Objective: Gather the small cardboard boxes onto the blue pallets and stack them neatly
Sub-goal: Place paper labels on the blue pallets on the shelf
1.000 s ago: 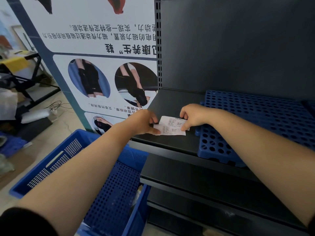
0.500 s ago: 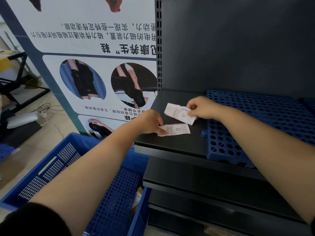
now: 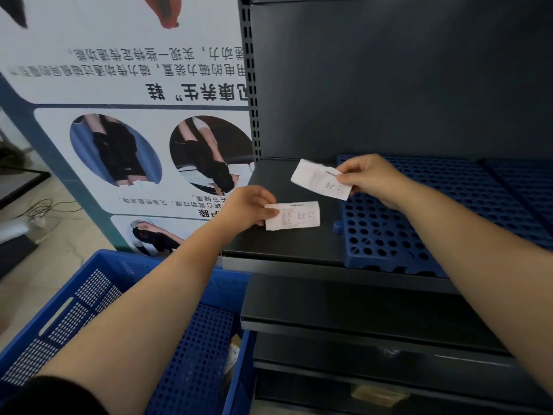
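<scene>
Blue perforated pallet (image 3: 419,223) bare on dark shelf (image 3: 287,244), each hand's fingers pinching a printed paper slip.

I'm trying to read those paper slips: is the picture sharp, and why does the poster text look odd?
Head view: the slip in the right hand is motion-blurred, its print unreadable; the slip pinched by the left hand is a bit crisper, still illegible. The poster text appears upside down, its edges bowed by the wide-angle lens. Soft daylight, faint sheen on the dark shelf.

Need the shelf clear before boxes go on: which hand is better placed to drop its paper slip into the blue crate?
Left. The left hand pinches its slip nearer the crate; the right hand holds its slip over by the pallet.
</scene>
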Tool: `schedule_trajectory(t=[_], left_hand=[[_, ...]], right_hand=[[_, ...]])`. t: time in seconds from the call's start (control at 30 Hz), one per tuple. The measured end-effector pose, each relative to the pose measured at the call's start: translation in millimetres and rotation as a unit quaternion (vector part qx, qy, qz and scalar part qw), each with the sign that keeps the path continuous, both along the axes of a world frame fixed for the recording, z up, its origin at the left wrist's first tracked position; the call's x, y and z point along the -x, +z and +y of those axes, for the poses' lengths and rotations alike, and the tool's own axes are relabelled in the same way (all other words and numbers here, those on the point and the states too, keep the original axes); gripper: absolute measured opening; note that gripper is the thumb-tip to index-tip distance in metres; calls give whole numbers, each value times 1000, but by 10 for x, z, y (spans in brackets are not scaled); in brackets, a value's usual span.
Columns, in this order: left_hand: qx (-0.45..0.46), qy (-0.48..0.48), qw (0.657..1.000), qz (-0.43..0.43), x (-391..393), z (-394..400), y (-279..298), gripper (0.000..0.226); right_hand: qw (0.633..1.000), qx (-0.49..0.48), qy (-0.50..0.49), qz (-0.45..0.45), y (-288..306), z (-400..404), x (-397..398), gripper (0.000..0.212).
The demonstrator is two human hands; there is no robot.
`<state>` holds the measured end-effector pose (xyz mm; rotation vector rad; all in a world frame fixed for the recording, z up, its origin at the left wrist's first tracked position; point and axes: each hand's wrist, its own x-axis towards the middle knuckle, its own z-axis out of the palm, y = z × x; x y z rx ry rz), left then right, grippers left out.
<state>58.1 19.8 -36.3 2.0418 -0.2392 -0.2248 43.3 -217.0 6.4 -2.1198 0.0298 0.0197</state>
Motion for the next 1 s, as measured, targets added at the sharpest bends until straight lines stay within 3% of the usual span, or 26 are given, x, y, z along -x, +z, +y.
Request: schedule_trajectory(t=[0.13, 0.27, 0.53, 0.73, 1.0], left_hand=[[164, 4, 986, 21, 57, -72, 63, 17], [214, -16, 976, 21, 138, -270, 100, 19], [170, -75, 983, -6, 438, -908, 212, 15], [151, -68, 986, -14, 707, -1412, 267, 12], [32, -51, 997, -42, 980, -1932, 212, 12]], right_hand=[[995, -77, -46, -45, 51, -166, 220, 19], [983, -140, -90, -80, 96, -389, 488, 19], [970, -162, -161, -82, 64, -946, 975, 15], [964, -174, -176, -102, 122, -1480, 1235, 16], [972, -149, -159, -84, 57, -2085, 1499, 16]])
